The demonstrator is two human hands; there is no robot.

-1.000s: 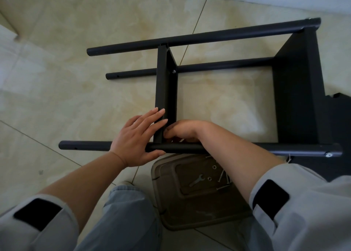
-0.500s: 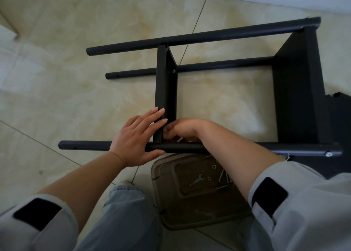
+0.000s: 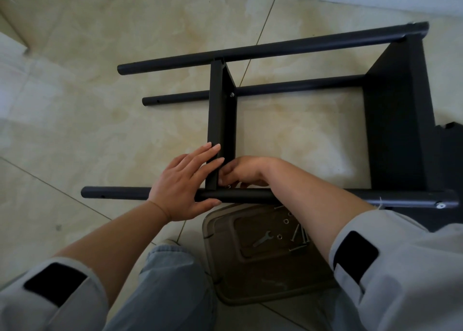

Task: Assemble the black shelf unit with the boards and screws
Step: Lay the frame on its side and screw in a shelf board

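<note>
The black shelf unit lies on its side on the tiled floor, with round black poles [image 3: 275,47] joined by a middle board [image 3: 220,120] and an end board [image 3: 398,120]. My left hand [image 3: 185,183] rests on the near pole [image 3: 117,193], thumb under it and fingers flat against the middle board's near end. My right hand [image 3: 240,171] reaches behind the near pole at the joint with that board, fingers curled around something small that I cannot make out. A silver screw head [image 3: 231,94] shows on the middle board at the far pole.
A brown plastic lid [image 3: 265,263] on the floor by my knees holds loose screws [image 3: 299,238], washers and a small flat wrench [image 3: 262,238]. Another black board [image 3: 451,155] lies at the right edge. A white wall base runs along the top.
Almost nothing has moved. The right hand's fingers shift slightly at the joint; the left hand stays on the pole.
</note>
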